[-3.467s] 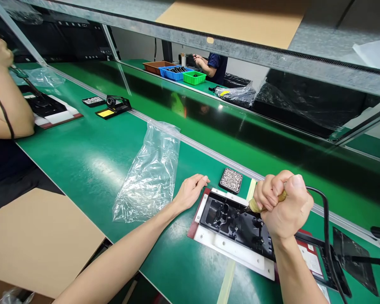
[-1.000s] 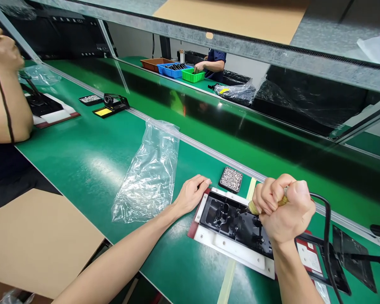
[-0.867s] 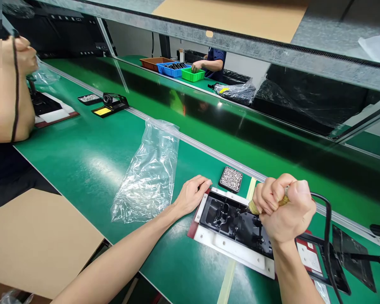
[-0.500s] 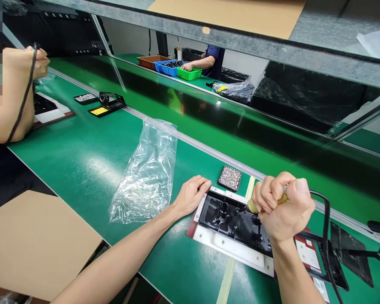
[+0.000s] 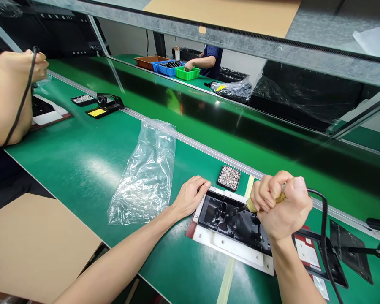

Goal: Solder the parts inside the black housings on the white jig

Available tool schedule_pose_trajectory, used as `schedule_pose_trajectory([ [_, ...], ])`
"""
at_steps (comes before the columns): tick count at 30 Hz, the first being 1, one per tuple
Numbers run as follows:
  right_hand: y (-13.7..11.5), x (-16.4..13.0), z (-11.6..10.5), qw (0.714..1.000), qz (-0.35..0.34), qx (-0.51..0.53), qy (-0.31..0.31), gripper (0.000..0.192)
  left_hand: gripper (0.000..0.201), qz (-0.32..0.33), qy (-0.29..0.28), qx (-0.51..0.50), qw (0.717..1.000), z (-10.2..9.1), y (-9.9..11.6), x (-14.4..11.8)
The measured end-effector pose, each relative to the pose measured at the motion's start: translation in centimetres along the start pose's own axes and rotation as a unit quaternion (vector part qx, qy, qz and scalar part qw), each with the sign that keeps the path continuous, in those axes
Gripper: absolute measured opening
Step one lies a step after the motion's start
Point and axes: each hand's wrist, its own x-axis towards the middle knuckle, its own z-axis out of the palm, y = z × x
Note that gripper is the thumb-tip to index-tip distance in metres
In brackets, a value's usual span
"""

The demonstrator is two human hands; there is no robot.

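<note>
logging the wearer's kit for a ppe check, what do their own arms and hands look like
Both forearms are bare right up to the frame edge: no sleeves in view. The left hand and the right hand wear no gloves, rings or finger cots, and neither wrist shows a watch or a strap. The nails that show on the fingers are short and unpainted.

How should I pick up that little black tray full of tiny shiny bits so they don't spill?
Hold the small tray by its two short black edges, coming straight down from above. It lies flat and open-topped on the green table, so probably lift it level. The near side is crowded by the white fixture.
</note>
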Motion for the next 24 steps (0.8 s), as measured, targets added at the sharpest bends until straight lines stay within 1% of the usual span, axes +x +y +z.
schedule_pose_trajectory([
  [4,-0.05,0.02,0.0,1.0,-0.001,-0.002,0.002,0.047,0.035,-0.003,-0.002,0.0,1.0,-0.06,0.16,-0.02],
  [14,0.09,0.05,0.06,1.0,-0.003,-0.002,0.002,0.05,0.035,0.0,-0.003,0.011,1.0,-0.02,0.31,-0.07],
  [24,0.13,0.02,-0.09,1.0,-0.003,-0.007,-0.005,0.049,0.035,0.008,-0.001,0.02,1.0,-0.04,0.26,-0.12],
])
